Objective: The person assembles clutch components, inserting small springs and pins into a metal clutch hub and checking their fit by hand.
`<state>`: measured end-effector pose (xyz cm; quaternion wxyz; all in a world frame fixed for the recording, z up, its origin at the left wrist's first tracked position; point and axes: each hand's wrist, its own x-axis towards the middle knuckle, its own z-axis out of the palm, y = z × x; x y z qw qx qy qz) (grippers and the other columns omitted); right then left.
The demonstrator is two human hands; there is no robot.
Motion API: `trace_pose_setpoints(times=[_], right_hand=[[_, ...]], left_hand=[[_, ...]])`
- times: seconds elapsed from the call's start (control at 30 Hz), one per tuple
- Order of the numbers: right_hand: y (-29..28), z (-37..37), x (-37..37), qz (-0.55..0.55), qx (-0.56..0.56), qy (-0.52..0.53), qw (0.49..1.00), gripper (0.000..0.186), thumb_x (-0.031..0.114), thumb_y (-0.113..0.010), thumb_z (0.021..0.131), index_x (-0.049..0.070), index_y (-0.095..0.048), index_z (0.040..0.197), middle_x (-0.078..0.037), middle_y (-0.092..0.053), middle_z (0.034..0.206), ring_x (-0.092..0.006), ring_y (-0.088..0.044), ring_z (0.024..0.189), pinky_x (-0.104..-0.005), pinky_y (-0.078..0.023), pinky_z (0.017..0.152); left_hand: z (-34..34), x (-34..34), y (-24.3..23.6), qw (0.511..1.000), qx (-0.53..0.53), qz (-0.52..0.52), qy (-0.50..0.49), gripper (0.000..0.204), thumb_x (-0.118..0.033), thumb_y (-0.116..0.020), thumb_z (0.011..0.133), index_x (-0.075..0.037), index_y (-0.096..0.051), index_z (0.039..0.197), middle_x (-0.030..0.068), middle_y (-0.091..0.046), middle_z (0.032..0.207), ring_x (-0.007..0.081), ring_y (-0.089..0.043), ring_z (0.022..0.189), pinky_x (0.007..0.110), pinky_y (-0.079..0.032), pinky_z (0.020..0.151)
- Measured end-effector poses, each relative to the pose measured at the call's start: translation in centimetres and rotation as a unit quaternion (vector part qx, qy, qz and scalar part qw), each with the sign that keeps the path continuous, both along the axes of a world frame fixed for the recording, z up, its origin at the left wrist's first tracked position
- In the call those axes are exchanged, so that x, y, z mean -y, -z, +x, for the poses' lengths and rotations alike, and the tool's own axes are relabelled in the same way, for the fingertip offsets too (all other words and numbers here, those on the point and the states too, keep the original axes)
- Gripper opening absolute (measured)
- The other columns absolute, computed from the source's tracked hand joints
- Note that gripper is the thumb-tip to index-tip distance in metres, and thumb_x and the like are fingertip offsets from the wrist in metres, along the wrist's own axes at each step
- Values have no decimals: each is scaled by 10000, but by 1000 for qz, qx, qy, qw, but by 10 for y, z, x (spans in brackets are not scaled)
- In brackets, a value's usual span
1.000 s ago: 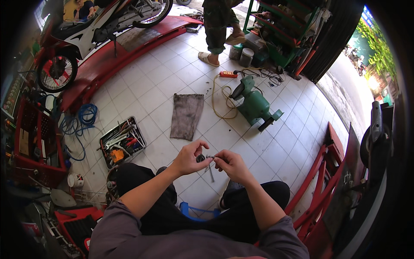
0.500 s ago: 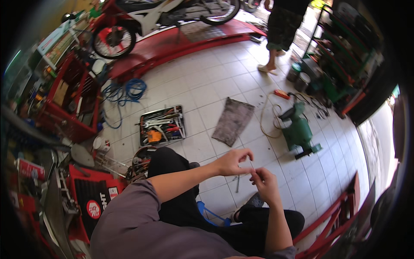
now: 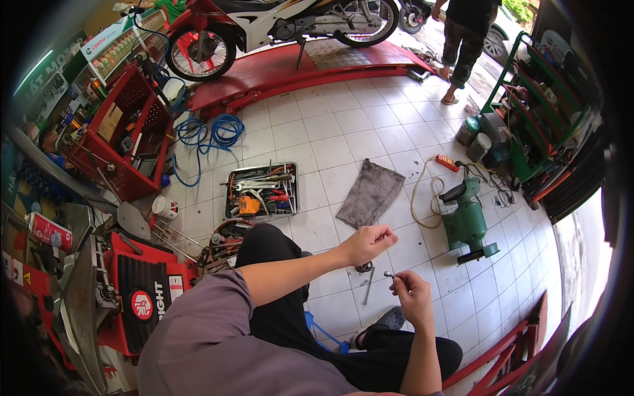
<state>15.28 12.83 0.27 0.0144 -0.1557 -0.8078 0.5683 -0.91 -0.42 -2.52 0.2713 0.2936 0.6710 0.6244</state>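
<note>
My right hand [image 3: 414, 294] pinches a small shiny metal piece with a rounded end [image 3: 388, 274] between thumb and fingers. A little higher and to the left, my left hand [image 3: 370, 244] is closed with its fingers curled in. Whether anything lies in those fingers is hidden. The two hands are apart. Below them on the tiles lies a thin metal tool [image 3: 368, 285], perhaps a wrench. A small dark round part [image 3: 364, 267] rests near its upper end, partly behind my left wrist.
A tray of wrenches and pliers [image 3: 262, 190] sits left of a grey cloth [image 3: 371, 193]. A green bench machine [image 3: 465, 224] stands right. A motorcycle [image 3: 284, 26] is on a red lift [image 3: 264, 79]; blue hose [image 3: 221, 132] coils nearby. A person [image 3: 462, 46] walks at the back.
My hands have drawn apart, and the metal piece now shows in my right hand. My left hand's fingers have curled in. The view has shifted, and the person at the back has moved farther off.
</note>
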Motion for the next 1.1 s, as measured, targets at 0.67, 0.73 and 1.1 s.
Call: trace_pose_setpoints(times=[0.67, 0.73, 1.1], right_hand=[[9, 0, -7, -78, -16, 54, 995, 160, 112, -550, 927, -37, -596, 893, -54, -622, 691, -96, -586, 621, -241, -479, 583], [8, 0, -7, -73, -20, 45, 996, 150, 101, -544, 928, -38, -592, 900, -56, -620, 700, -98, -583, 619, -242, -481, 580], [3, -2, 3, 9, -55, 51, 997, 116, 64, -541, 921, -37, -594, 896, -66, -615, 685, -110, -580, 593, -247, -484, 557]], left_hand=[[17, 2, -5, 932, -325, 14, 161, 176, -224, -647, 803, -64, -600, 857, 70, -542, 673, 239, -543, 660, 365, -426, 661], [18, 2, -7, 927, -335, 23, 164, 169, -227, -632, 816, -62, -600, 834, 81, -555, 684, 254, -547, 676, 372, -426, 665], [21, -1, 3, 959, -204, 6, 195, 240, -223, -524, 904, -5, -585, 826, 135, -560, 699, 283, -550, 694, 367, -432, 652]])
